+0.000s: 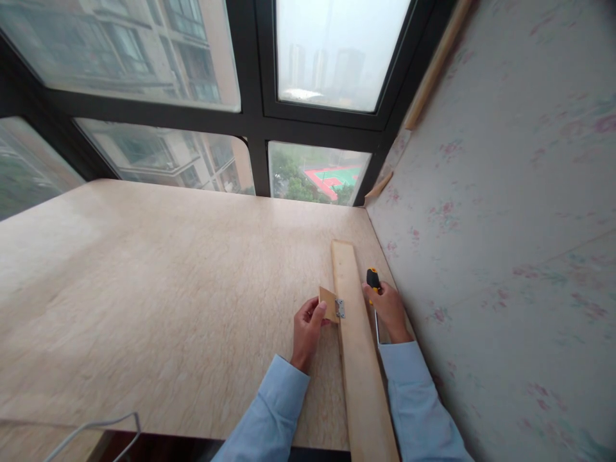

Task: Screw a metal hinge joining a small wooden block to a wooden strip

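Note:
A long pale wooden board (353, 333) lies on the stone-like sill, running away from me. On its left edge sits a small metal hinge (340, 308), joined to a small thin wooden piece (328, 304). My left hand (308, 326) pinches that wooden piece between thumb and fingers. To the right of the board, my right hand (389, 311) is closed around a screwdriver (373, 278) with a black and yellow handle. The handle's end points away from me and the metal shaft points back toward my sleeve. The shaft is apart from the hinge.
A wallpapered wall (505, 256) rises close beside my right arm. Dark-framed windows (320, 122) border the far side of the sill (168, 289). A pale cable (110, 421) loops over the near left edge. Peeling wallpaper (380, 188) hangs at the window corner.

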A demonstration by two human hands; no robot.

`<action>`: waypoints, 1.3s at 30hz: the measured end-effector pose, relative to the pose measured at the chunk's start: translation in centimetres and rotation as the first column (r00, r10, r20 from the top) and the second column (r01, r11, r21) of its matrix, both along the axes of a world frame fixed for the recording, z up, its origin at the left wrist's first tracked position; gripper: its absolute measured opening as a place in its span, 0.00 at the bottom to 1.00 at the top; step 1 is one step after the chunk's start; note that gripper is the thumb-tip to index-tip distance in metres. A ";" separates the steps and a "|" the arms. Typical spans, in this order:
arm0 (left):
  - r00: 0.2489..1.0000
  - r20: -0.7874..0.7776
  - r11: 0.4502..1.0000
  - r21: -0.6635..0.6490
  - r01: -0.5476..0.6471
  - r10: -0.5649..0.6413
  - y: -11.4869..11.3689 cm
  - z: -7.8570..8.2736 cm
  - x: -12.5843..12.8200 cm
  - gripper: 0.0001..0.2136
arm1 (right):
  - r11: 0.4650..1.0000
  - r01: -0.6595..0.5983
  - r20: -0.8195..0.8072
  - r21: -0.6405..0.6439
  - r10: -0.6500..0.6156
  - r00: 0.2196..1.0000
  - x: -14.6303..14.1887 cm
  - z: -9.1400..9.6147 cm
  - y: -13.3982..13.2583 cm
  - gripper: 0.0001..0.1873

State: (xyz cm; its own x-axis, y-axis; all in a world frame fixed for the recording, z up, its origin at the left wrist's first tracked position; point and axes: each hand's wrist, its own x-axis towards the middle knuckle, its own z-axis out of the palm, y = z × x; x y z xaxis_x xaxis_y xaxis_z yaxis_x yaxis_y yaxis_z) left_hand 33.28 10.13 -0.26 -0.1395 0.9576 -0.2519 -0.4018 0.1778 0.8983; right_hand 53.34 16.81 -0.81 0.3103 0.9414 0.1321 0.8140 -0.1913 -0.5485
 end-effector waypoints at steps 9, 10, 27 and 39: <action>0.999 -0.029 0.995 0.098 0.024 -0.021 -0.5 -0.1 0.2 0.19 | 0.999 0.029 0.056 -0.038 -0.027 0.998 1.1 -0.4 0.0 0.19; 0.999 -0.041 0.993 0.113 0.039 -0.034 -0.5 0.0 0.2 0.19 | 0.999 0.034 0.045 -0.031 -0.033 0.998 1.4 -0.5 0.0 0.20; 0.814 -0.579 0.835 0.422 0.353 -0.052 -2.0 -1.6 0.7 0.16 | 0.996 0.036 -0.032 0.080 -0.033 0.999 3.3 -1.0 -0.8 0.27; 0.692 -0.721 0.776 0.456 0.437 0.034 -2.0 -2.0 0.7 0.18 | 0.900 -0.264 -0.335 0.347 0.382 0.861 -0.1 1.5 -2.1 0.22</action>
State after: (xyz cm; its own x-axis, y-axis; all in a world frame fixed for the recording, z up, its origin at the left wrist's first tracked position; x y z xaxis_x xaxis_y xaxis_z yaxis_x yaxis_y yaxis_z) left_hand 34.01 8.13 -2.25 0.1768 0.8967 0.4058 0.3161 -0.4422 0.8394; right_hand 53.19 14.72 0.69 0.0760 0.9380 0.3382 0.5137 0.2539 -0.8195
